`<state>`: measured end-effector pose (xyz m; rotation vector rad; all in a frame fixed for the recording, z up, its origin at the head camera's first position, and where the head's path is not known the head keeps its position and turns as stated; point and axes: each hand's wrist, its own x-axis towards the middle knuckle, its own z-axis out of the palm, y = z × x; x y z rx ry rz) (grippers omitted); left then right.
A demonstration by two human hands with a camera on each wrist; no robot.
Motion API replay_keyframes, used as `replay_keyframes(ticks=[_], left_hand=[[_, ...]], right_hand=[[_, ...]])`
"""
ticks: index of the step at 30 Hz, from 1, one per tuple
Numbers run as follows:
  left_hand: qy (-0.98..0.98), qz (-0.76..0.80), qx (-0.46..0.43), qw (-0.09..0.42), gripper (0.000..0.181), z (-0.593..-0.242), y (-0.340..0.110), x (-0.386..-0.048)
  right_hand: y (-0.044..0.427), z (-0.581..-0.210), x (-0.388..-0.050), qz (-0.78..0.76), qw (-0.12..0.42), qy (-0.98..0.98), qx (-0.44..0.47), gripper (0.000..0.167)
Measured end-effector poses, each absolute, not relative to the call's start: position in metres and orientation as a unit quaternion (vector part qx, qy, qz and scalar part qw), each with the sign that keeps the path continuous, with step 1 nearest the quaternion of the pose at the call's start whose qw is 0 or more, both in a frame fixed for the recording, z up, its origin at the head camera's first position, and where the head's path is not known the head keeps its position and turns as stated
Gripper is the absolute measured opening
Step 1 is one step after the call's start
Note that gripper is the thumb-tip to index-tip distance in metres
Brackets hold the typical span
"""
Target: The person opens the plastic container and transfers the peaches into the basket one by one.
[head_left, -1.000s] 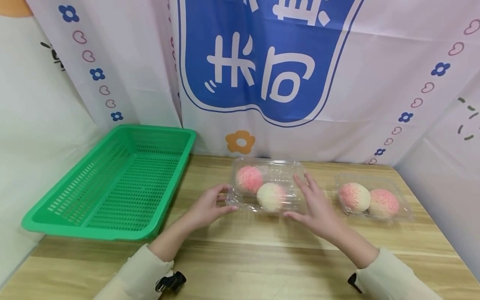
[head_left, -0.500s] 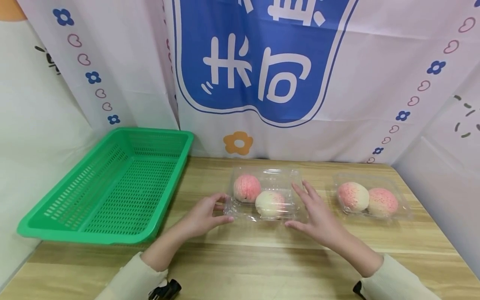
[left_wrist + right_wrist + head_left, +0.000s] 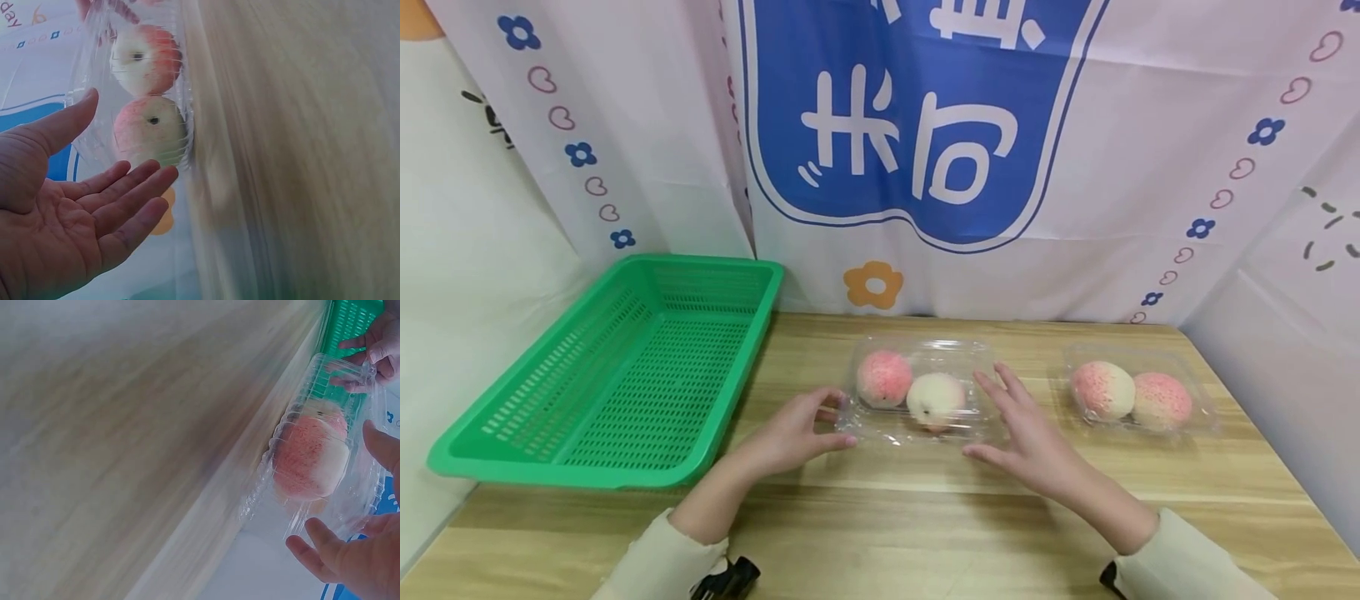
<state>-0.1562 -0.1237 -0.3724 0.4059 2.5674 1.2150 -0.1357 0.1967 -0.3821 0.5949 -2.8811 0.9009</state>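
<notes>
While two hands flank it, a clear plastic container (image 3: 880, 430) is positioned on the wood-grain tabletop (image 3: 910, 533), to the right of the green basket (image 3: 655, 387) and well apart from it. The container houses two peach-shaped pieces: a pink piece (image 3: 884, 379) on the side nearer the basket, and a cream piece (image 3: 936, 398) adjacent to it on the farther side.

The left hand (image 3: 797, 433) is located between the basket and the container, at the container's basket-side end. Its fingers are extended and its thumb is held apart from them; whether the fingertips make contact with the plastic cannot be determined. The right hand (image 3: 1033, 446) is located at the opposite end, away from the basket. Its thumb and fingers are spread apart, with contact likewise indeterminate.

A second container (image 3: 1150, 358) is positioned farthest right of the basket, beyond the right hand. It holds two pieces in pink and cream, set side by side. A printed fabric backdrop (image 3: 820, 287) hangs behind the basket and extends to its right, bearing a blue panel (image 3: 850, 196) with white characters.
</notes>
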Motion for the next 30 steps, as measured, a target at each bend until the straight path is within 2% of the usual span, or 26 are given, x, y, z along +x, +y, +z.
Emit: replay_keyframes(ticks=[12, 20, 26, 30], left_hand=[[0.881, 0.421, 0.162, 0.142, 0.055, -0.370, -0.137, -0.157], [0.879, 0.415, 0.169, 0.165, 0.058, -0.370, -0.140, -0.162], [0.867, 0.433, 0.155, 0.192, 0.063, -0.370, -0.143, -0.164], [0.866, 0.434, 0.150, 0.197, 0.060, -0.373, -0.142, -0.166]], right_hand=[[0.190, -0.383, -0.140, 0.280, 0.031, -0.938, 0.204, 0.088], [0.182, -0.369, -0.147, 0.205, 0.090, -0.944, 0.242, 0.085], [0.149, -0.349, -0.156, 0.185, 0.071, -0.929, 0.312, 0.076], [0.123, -0.347, -0.163, 0.173, 0.053, -0.921, 0.345, 0.072]])
